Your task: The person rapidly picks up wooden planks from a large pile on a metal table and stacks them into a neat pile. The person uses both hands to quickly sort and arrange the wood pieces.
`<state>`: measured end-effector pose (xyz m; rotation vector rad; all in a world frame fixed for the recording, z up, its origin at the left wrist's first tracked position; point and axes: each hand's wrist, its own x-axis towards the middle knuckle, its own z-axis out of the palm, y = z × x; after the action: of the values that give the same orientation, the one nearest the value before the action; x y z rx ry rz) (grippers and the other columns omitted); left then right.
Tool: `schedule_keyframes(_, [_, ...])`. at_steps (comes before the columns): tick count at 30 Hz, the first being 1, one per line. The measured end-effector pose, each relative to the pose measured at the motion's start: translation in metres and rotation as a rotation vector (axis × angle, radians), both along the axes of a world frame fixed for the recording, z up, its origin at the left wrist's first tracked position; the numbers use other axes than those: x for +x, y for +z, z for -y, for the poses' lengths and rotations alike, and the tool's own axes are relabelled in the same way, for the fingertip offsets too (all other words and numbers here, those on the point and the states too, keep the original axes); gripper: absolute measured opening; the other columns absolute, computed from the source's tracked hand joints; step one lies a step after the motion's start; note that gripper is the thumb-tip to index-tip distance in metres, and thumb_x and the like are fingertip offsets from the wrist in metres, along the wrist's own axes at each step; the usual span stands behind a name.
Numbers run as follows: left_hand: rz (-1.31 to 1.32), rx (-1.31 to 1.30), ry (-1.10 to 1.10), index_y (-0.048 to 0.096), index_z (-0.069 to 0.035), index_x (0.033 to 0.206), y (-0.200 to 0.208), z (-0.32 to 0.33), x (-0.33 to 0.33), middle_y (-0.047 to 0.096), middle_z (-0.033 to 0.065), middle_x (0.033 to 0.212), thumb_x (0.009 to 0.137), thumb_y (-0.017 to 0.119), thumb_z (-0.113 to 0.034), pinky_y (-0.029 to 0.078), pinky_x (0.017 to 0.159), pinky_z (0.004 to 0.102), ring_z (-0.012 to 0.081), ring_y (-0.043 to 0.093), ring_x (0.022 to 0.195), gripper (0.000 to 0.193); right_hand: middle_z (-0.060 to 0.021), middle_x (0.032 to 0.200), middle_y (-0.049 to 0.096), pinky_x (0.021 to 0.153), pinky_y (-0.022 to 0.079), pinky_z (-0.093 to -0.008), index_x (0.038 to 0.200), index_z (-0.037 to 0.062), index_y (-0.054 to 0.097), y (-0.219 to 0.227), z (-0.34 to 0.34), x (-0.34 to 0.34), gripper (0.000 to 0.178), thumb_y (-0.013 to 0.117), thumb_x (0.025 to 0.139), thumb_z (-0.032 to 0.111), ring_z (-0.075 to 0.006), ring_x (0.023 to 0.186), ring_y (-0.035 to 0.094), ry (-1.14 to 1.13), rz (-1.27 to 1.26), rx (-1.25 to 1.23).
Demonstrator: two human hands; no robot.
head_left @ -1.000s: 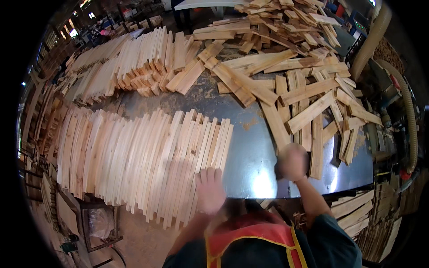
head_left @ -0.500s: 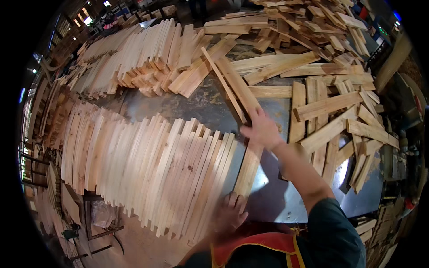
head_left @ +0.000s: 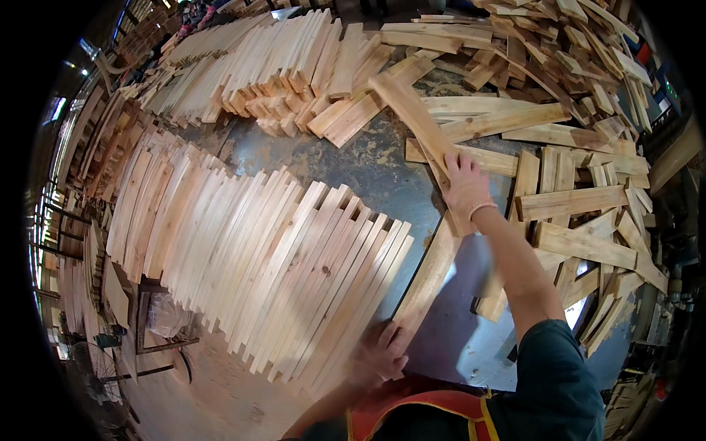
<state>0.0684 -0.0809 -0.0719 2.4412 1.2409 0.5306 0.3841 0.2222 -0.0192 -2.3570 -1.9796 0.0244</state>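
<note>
My right hand (head_left: 468, 187) is closed over the near part of a pale wooden plank (head_left: 412, 110), which slants away to the far left. A second plank's edge shows just under it. Nearer to me, another plank (head_left: 430, 275) lies lengthwise on the metal table, its far end beneath my right hand. My left hand (head_left: 384, 354) has its fingers bent round that plank's near end; the thumb is partly hidden. To the left, beside this plank, runs a long row of narrow boards (head_left: 287, 264) set closely side by side, their near ends jutting past the table edge.
Loose planks (head_left: 573, 202) lie crisscross on the right side of the metal table (head_left: 489, 353). A bigger jumbled heap (head_left: 544, 44) rises at the far right. Stacked boards (head_left: 287, 66) stand at the far left. A fan (head_left: 92, 364) is at the lower left.
The view has shifted, so the scene sits differently. The far plank, seen beside a thin upright-edged one before, now shows its broad face under my right hand. My left hand stays at the near end.
</note>
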Motion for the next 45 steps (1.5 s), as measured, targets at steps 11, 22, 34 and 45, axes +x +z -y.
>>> schedule_keyframes(11, [0.015,0.009,-0.058,0.061,-0.008,0.140,0.009,0.000,-0.010,0.054,0.0165,0.143,0.072,0.082,-0.026,0.045,0.110,0.0539,0.0419,0.056,0.126,0.073,-0.0178,0.148,0.059,0.107,0.053,-0.0474,0.168,0.0281,0.028,0.013,0.064,-0.019,0.105,0.081,0.077,0.034,-0.0366,0.130,0.065,-0.347,-0.355,-0.290])
schedule_keyframes(22, [0.147,-0.568,-0.176,0.060,-0.008,0.138,0.028,0.092,-0.111,0.056,0.0209,0.141,0.082,0.075,-0.003,0.051,0.104,0.0507,0.0443,0.057,0.127,0.058,-0.0122,0.142,0.062,0.104,0.053,-0.0363,0.167,0.0023,0.035,0.038,0.352,0.031,0.105,0.082,0.073,0.014,-0.0267,0.126,0.062,-0.488,-1.792,0.190])
schedule_keyframes(34, [0.854,-1.413,0.274,0.061,-0.002,0.142,0.120,0.074,-0.090,0.070,0.0148,0.123,0.087,0.069,-0.006,0.055,0.097,0.0403,0.0314,0.068,0.108,0.055,-0.0102,0.140,0.061,0.097,0.059,-0.0441,0.169,0.0153,0.026,-0.017,0.433,-0.101,0.109,0.085,0.078,0.011,-0.0259,0.114,0.068,-0.431,-2.133,-0.105])
schedule_keyframes(45, [-0.347,0.014,0.163,0.048,-0.006,0.155,0.056,-0.003,-0.025,0.047,0.0192,0.156,0.081,0.081,-0.037,0.032,0.121,0.0602,0.0381,0.038,0.150,0.087,-0.0244,0.122,0.072,0.098,0.055,-0.0478,0.137,0.0050,0.064,0.019,0.270,-0.074,0.060,0.073,0.086,0.035,-0.0396,0.112,0.070,0.544,-0.784,-0.550])
